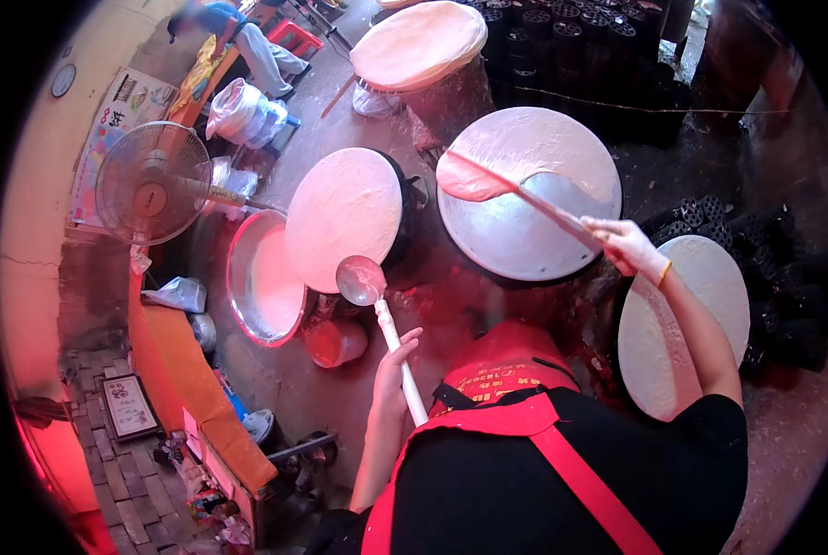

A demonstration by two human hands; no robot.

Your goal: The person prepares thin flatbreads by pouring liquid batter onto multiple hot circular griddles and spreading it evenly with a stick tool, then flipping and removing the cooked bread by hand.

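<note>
My right hand [628, 248], in a pale glove, grips the end of a long flat wooden spreader [554, 213]. The spreader's far part lies in white batter [539, 141] on a round griddle [525, 250]; batter covers its far side, while bare grey metal shows on the near side. In my left hand [393, 372] is the long white handle of a metal ladle [361, 280]. The ladle's bowl hangs beside the near edge of a second griddle, coated with a pale sheet [344, 217]. Left of that sheet stands a wide metal basin [235, 287] of white batter.
A third coated griddle [684, 319] sits at my right. Beyond are a stack of thin round sheets [418, 42] and black perforated coal briquettes [566, 32]. A fan [153, 183], an orange counter [187, 370] and a red bucket [336, 343] stand left. Another person [252, 46] bends far left.
</note>
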